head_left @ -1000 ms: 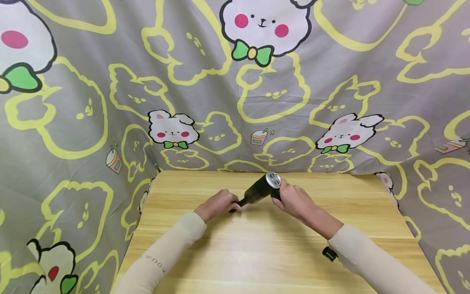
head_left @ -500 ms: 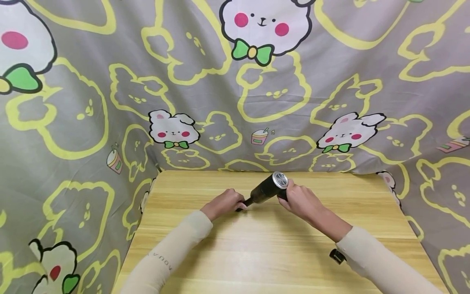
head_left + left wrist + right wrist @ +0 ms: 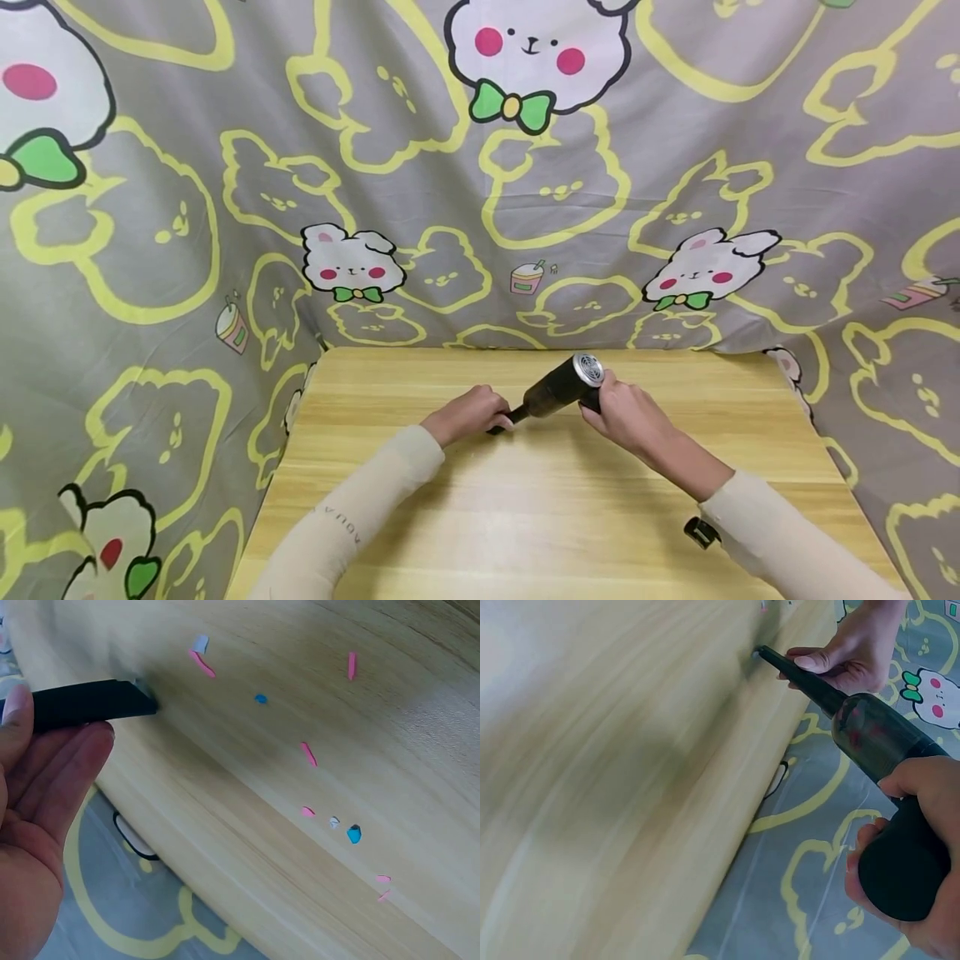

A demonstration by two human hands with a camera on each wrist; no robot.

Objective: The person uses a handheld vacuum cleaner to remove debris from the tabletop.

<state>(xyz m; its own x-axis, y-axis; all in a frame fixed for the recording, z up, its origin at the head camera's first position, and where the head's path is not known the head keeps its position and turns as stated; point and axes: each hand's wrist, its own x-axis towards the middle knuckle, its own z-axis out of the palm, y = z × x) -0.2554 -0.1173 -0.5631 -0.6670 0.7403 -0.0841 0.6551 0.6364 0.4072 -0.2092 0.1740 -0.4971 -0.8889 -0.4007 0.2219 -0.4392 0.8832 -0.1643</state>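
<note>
A black handheld vacuum cleaner (image 3: 558, 387) slants low over the wooden table, silver vented end up and nozzle pointing down to the left. My right hand (image 3: 630, 417) grips its handle. With thumb and fingers, my left hand (image 3: 471, 414) holds the narrow nozzle (image 3: 90, 703) near its tip. The slanted tip is at or just above the tabletop; contact is unclear. Pink scraps (image 3: 309, 754), blue scraps (image 3: 354, 834) and a few whitish bits (image 3: 334, 822) lie beyond the tip in the left wrist view. Reddish bits show through the clear dust cup (image 3: 870, 731).
The wooden table (image 3: 495, 517) has patterned grey fabric (image 3: 562, 200) hanging behind it and at both sides. A black device (image 3: 701, 532) shows under the right sleeve. The table edge runs close to the nozzle in the wrist views.
Both hands and the vacuum cleaner have shifted a little to the right across the table. Each hand has kept its hold.
</note>
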